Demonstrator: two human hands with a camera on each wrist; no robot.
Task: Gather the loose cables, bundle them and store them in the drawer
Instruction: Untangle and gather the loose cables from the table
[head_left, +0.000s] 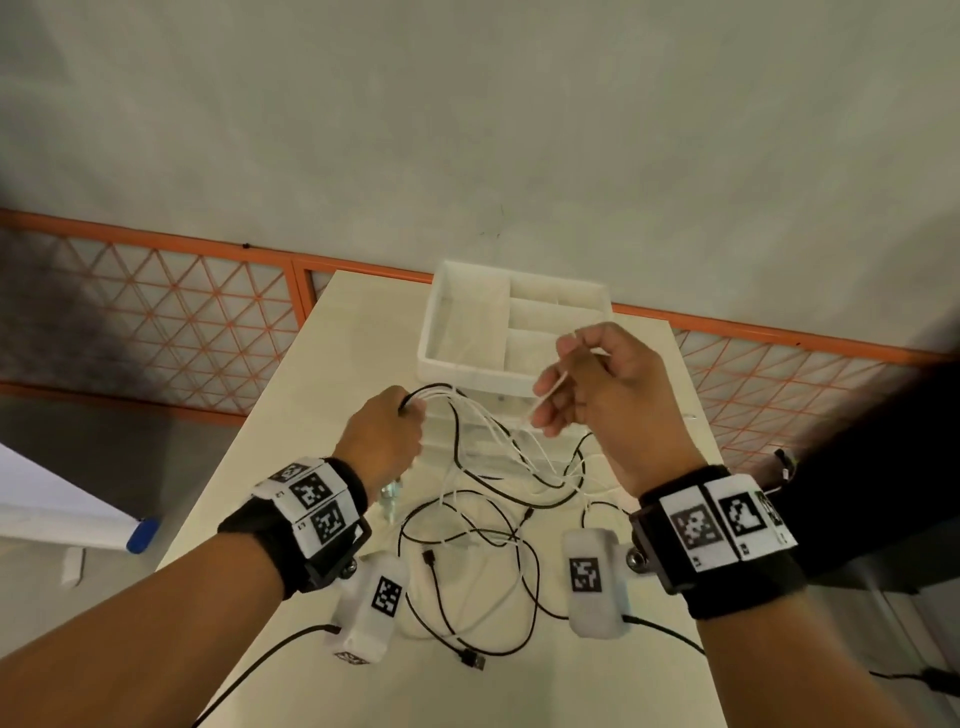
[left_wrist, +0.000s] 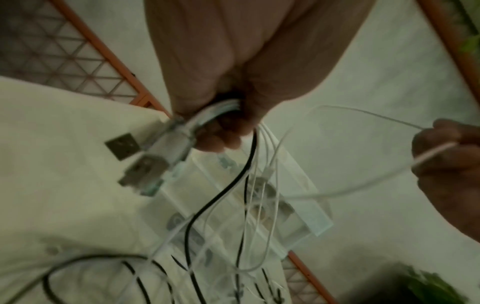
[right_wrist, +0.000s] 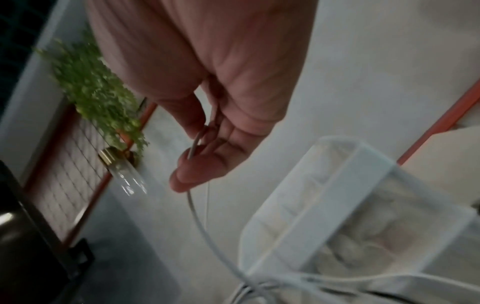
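Note:
Several black and white cables (head_left: 483, 499) lie tangled on the cream table (head_left: 332, 364). My left hand (head_left: 395, 426) grips a bunch of their ends; in the left wrist view the USB plugs (left_wrist: 145, 162) stick out of my left hand (left_wrist: 228, 127). My right hand (head_left: 587, 395) is raised to the right and pinches one thin white cable (head_left: 545, 400) between thumb and fingers, shown also in the right wrist view as the white cable (right_wrist: 194, 203) running down from my right hand (right_wrist: 205, 144). The white drawer (head_left: 457, 364) stands pulled out behind the hands, divided into compartments.
A white drawer unit (right_wrist: 350, 205) sits at the table's far end. An orange lattice fence (head_left: 156, 312) runs behind the table. A green plant (right_wrist: 96, 86) and a glass bulb (right_wrist: 127, 176) hang off to the right. A blue object (head_left: 143, 535) lies left of the table.

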